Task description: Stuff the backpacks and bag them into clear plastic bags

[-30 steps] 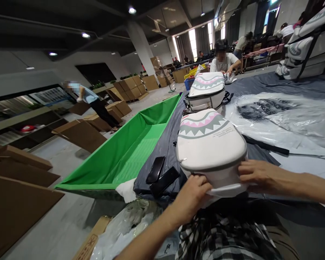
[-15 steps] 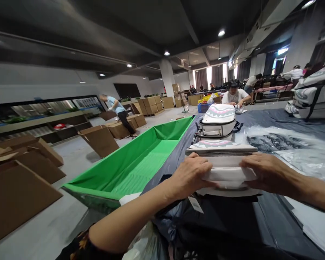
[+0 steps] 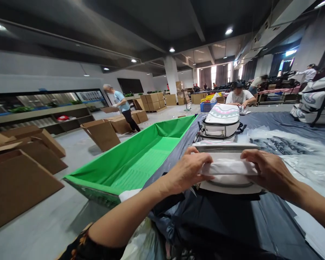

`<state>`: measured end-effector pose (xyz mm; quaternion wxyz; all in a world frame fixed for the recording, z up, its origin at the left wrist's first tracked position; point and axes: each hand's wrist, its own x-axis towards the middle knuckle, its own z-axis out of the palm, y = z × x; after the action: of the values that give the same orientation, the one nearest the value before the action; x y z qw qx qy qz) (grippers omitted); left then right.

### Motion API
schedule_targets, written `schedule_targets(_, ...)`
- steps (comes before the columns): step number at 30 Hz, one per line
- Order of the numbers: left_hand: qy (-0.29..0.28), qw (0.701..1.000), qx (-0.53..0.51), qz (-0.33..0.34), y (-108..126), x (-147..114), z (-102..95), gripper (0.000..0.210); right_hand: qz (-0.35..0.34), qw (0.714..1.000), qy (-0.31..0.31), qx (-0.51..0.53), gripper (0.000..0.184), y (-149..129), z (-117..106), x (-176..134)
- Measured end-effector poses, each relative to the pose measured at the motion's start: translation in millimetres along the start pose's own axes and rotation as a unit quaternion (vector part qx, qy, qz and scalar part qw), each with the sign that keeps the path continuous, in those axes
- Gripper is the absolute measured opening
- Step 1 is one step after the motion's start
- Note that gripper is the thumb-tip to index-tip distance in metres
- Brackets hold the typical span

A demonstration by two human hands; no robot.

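A white backpack (image 3: 227,156) with a grey zipper lies in front of me on the dark cloth of the table (image 3: 219,220). My left hand (image 3: 193,166) grips its left side, thumb on the near face and fingers round the edge. On the right side, my right hand (image 3: 262,168) has hold of it in the same manner. Between my thumbs the pale front panel bulges in a fold. Just behind it stand more white backpacks (image 3: 222,115) with a pink and grey zigzag pattern, stacked up.
Left of the table is a long bin lined in green cloth (image 3: 135,159). Cardboard boxes (image 3: 21,184) stand on the floor beyond it. Clear plastic bags (image 3: 292,144) lie at right, near stacked backpacks (image 3: 318,97). A co-worker (image 3: 238,95) sits across the table; another person (image 3: 121,104) stands among boxes.
The backpack's top has tipped away, so less of its patterned face shows. My thumbs have shifted up a little, and the front panel now bulges between them. The person by the boxes has straightened up.
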<state>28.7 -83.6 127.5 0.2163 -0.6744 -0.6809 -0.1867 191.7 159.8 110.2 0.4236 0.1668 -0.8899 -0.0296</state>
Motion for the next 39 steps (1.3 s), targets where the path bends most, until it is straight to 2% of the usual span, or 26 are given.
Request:
schedule_targets(3,0.118,0.992,0.048,0.018,-11,-5,16.8,0.006,0.018,0.989,-0.099,0.106,0.048,2,-3,-10)
schedule_targets(4,0.162,0.982,0.087,0.032,-11,-7,22.3,0.013,0.016,0.986,-0.109,0.123,0.049,1,-4,-12)
schedule_targets(6,0.215,0.964,0.149,0.049,-6,-11,29.9,0.023,-0.004,0.989,-0.091,0.118,0.031,-2,-2,-14)
schedule_targets(8,0.202,0.967,0.147,0.055,5,-16,31.9,0.018,-0.05,0.996,-0.028,0.067,0.012,-8,3,-14)
schedule_targets(10,0.137,0.985,0.099,0.044,20,-23,30.5,0.016,-0.078,0.996,0.046,-0.005,0.018,-15,10,-14)
schedule_targets(12,0.104,0.99,0.093,0.031,32,-29,30.7,0.02,-0.049,0.994,0.087,-0.046,0.022,-24,18,-17)
schedule_targets(14,0.126,0.981,0.146,0.027,37,-34,36.5,0.009,-0.009,0.996,0.083,-0.024,0.018,-32,26,-23)
schedule_targets(16,0.177,0.965,0.193,0.022,35,-39,47.7,0.019,0.001,0.999,0.046,0.025,0.008,-41,33,-30)
schedule_targets(19,0.23,0.955,0.189,-0.014,28,-48,67.0,0.024,-0.011,0.999,-0.001,0.051,0.018,-47,41,-43)
schedule_targets(20,0.24,0.954,0.181,-0.015,28,-52,72.6,0.024,-0.025,0.998,-0.003,0.049,0.016,-47,43,-48)
schedule_targets(22,0.231,0.959,0.166,0.003,33,-62,81.7,0.02,-0.064,0.997,0.016,0.045,0.014,-43,46,-56)
schedule_targets(24,0.188,0.971,0.147,0.022,41,-72,88.4,0.016,-0.086,0.995,0.036,0.03,0.02,-37,49,-63)
schedule_targets(27,0.125,0.983,0.133,0.036,50,-85,97.8,0.021,-0.061,0.996,0.066,-0.01,0.023,-32,55,-71)
schedule_targets(29,0.134,0.98,0.139,0.049,50,-91,107.7,0.022,-0.041,0.996,0.077,-0.012,0.023,-36,61,-81)
schedule_targets(31,0.168,0.975,0.14,0.047,47,-98,124.0,0.019,-0.024,0.998,0.066,0.005,0.02,-45,69,-96)
schedule_targets(33,0.193,0.971,0.138,0.022,49,-110,146.4,0.017,-0.007,0.999,0.021,0.034,0.015,-57,74,-116)
schedule_targets(36,0.191,0.975,0.109,-0.035,64,-141,180.2,0.018,0.006,0.994,-0.073,0.076,0.02,-75,76,-144)
schedule_targets(39,0.18,0.979,0.053,-0.074,84,-171,193.5,0.021,-0.001,0.989,-0.119,0.086,0.023,-84,73,-154)
